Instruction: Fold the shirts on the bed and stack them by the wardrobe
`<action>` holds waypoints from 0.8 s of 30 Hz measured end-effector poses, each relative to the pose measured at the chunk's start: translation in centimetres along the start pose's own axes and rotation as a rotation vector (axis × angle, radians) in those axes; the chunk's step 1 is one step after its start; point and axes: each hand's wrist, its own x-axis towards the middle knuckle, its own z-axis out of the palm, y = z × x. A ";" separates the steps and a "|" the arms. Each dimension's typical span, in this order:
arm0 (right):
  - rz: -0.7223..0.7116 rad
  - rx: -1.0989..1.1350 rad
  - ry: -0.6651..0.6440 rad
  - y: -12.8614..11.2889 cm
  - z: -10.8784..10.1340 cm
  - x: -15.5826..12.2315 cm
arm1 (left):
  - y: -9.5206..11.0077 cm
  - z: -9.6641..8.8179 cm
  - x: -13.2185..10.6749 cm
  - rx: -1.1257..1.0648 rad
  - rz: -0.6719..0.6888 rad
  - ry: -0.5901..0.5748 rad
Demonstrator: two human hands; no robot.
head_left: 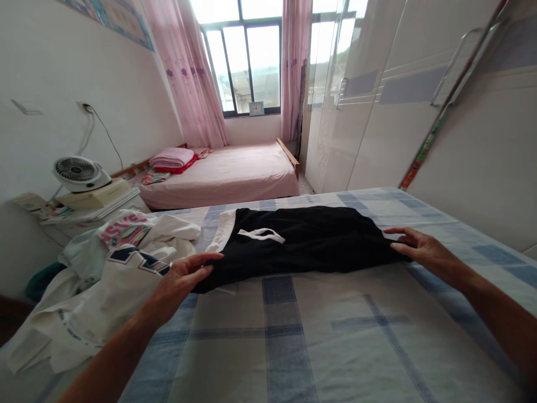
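Black shorts (310, 240) with a white waistband and a white drawstring (262, 232) lie spread sideways across the bed, waistband to the left. My left hand (187, 274) pinches the near edge of the shorts at the waistband end, thumb and fingers together on the cloth. At the other end, my right hand (415, 249) grips the near corner of the leg hem between thumb and fingers. The near edge looks slightly lifted between the two hands.
White printed clothes (121, 280) are heaped on the left of the blue-checked bedsheet (335, 341). A white fan (79, 172) stands on a bedside cabinet. Beyond is a pink bed (235, 173) below the window. A glossy wardrobe (377, 123) lines the right side.
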 end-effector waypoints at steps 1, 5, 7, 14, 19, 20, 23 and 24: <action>0.011 0.003 -0.073 0.5 -0.4 0.1 | -0.2 -0.4 -0.1 0.047 -0.019 -0.052; 0.120 -0.168 -0.068 2.4 -1.0 2.3 | -0.8 -1.8 2.4 0.305 -0.034 -0.083; 0.114 -0.216 0.061 2.2 -0.6 4.6 | -0.3 -2.4 5.7 0.463 0.075 0.089; -0.030 -0.232 0.057 -2.6 3.1 15.3 | 0.3 -2.1 19.1 0.776 0.244 0.239; -0.120 -0.247 -0.099 -4.8 6.6 17.8 | -1.1 0.2 21.7 0.772 0.286 0.129; -0.134 -0.260 -0.139 -5.0 6.8 17.4 | -1.2 0.5 21.4 0.778 0.290 0.131; -0.243 -0.324 -0.151 -5.8 6.1 15.1 | -0.7 0.6 19.3 0.786 0.307 0.223; -0.296 -0.350 -0.071 -6.1 5.5 14.2 | -0.4 0.3 18.3 0.780 0.326 0.289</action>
